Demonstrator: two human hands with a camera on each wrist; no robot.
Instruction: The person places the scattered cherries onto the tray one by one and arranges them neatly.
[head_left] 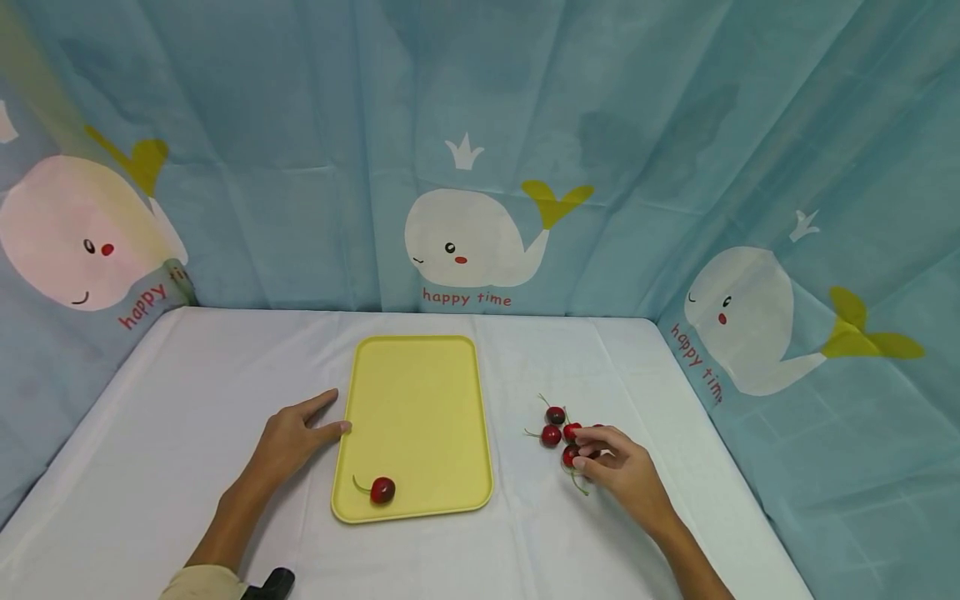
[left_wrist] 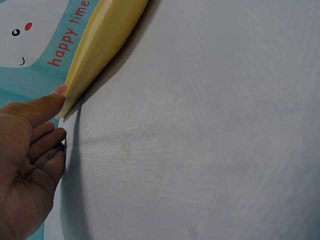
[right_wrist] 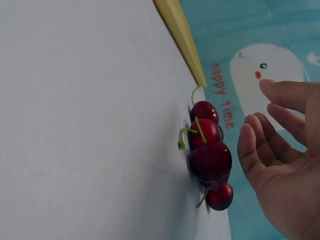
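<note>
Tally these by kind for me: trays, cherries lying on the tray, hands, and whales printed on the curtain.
Tray: 1
Cherry on the tray: 1
Hands: 2, left hand and right hand
Whales: 3
Total: 7

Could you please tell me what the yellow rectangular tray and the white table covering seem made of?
The yellow rectangular tray looks like smooth, satin plastic, given its even colour and rounded corners, though coated metal is possible. The white table covering seems to be matte woven fabric, given its fine texture and creases.
</note>
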